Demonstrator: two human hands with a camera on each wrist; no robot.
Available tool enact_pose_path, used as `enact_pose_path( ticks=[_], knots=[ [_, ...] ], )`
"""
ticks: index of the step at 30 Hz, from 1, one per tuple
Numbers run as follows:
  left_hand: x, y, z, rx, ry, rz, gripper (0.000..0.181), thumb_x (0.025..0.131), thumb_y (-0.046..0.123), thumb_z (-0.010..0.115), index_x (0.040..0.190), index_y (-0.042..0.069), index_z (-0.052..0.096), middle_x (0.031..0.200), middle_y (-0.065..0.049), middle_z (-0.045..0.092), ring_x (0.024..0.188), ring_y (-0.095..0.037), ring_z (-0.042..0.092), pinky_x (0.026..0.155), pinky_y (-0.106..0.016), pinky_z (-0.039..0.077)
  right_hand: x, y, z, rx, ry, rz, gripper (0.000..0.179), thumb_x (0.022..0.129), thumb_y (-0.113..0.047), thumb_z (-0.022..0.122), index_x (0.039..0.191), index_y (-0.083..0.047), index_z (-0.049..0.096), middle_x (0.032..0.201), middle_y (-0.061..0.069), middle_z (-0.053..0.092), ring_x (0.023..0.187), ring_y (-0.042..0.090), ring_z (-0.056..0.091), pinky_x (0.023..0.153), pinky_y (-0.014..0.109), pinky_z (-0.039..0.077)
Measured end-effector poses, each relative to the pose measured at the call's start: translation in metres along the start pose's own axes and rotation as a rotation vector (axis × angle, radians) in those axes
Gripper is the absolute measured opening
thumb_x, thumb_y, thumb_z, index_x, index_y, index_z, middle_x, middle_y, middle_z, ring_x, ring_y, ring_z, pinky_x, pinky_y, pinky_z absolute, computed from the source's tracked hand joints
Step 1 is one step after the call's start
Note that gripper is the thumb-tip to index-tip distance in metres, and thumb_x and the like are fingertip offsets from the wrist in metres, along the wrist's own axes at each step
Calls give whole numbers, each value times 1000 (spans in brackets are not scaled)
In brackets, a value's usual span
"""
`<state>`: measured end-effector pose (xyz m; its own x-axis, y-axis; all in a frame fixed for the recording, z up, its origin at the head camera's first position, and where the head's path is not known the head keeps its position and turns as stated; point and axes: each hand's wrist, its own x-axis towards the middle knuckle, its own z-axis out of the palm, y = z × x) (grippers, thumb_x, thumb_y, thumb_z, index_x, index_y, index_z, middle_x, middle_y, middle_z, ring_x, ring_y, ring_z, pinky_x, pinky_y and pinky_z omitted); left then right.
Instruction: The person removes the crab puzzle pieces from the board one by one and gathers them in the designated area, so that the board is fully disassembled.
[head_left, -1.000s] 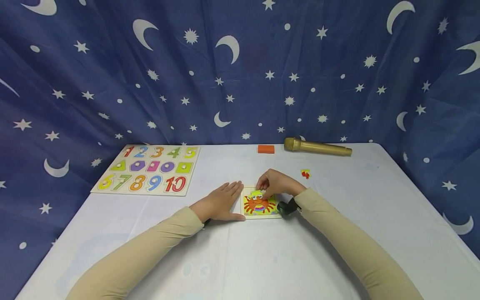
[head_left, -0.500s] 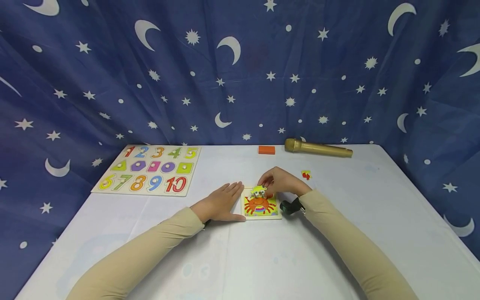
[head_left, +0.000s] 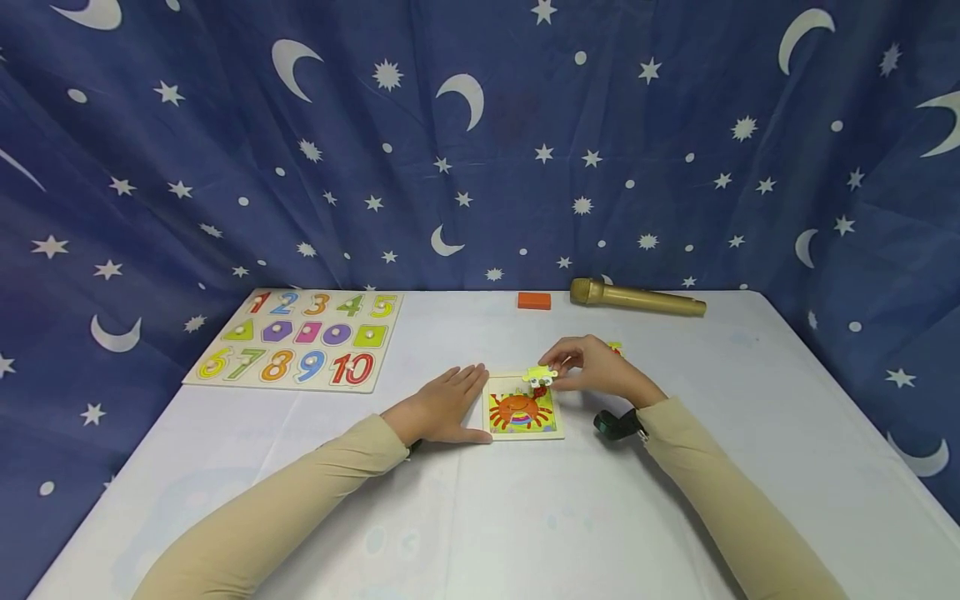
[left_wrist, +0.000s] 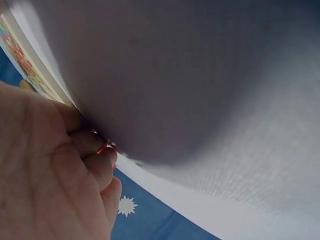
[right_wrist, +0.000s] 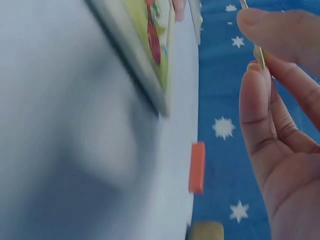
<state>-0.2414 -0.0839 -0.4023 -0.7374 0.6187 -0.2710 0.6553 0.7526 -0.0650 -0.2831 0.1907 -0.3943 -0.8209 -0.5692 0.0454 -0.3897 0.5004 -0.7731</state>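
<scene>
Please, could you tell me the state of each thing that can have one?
Crab puzzle: lying flat, incomplete
Eye piece: out of its place, held up
Right grip: pinching the eye piece
Left grip: flat, at the puzzle's left edge
Loose piece: partly hidden behind the right grip
Number board: flat, looks full
Orange block: lying flat
Microphone: lying on its side
Curtain: hanging

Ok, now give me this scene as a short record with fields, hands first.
left hand: spread at the left edge of the crab puzzle
right hand: pinches a yellow piece near the puzzle's top right corner
crab puzzle: bare gap near its top
loose piece: mostly hidden behind the right hand
number board: far left of the table
orange block: far edge
gold microphone: right of the orange block
</scene>
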Motion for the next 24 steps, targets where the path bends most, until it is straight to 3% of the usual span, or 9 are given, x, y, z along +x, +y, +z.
enact_pose_path(
  ticks=[7, 16, 24],
  knots=[
    [0, 0, 1, -1, -4, -4, 99, 84, 72, 44, 150, 4, 16, 158, -10, 17, 147, -23, 17, 120, -37, 17, -28, 10, -29, -39, 50, 20, 31, 75, -6, 78, 105, -6, 70, 100, 10, 67, 81, 13, 62, 79, 35, 56],
    [1, -1, 2, 7, -8, -12, 100, 83, 73, 44, 151, 5, 15, 158, -9, 16, 147, -21, 17, 120, -36, 16, -63, 36, -72, -160, 108, 119, 34, 76, -8, 76, 110, -5, 68, 106, 13, 67, 81, 9, 61, 76, 24, 54],
    [3, -1, 4, 13, -2, -13, 100, 83, 73, 43, 151, 5, 16, 158, -9, 17, 147, -21, 17, 120, -36, 17, -74, 62, -101, -189, 143, 215, 36, 79, -7, 74, 113, -1, 65, 108, 17, 66, 80, 5, 59, 74, 18, 52]
  ],
)
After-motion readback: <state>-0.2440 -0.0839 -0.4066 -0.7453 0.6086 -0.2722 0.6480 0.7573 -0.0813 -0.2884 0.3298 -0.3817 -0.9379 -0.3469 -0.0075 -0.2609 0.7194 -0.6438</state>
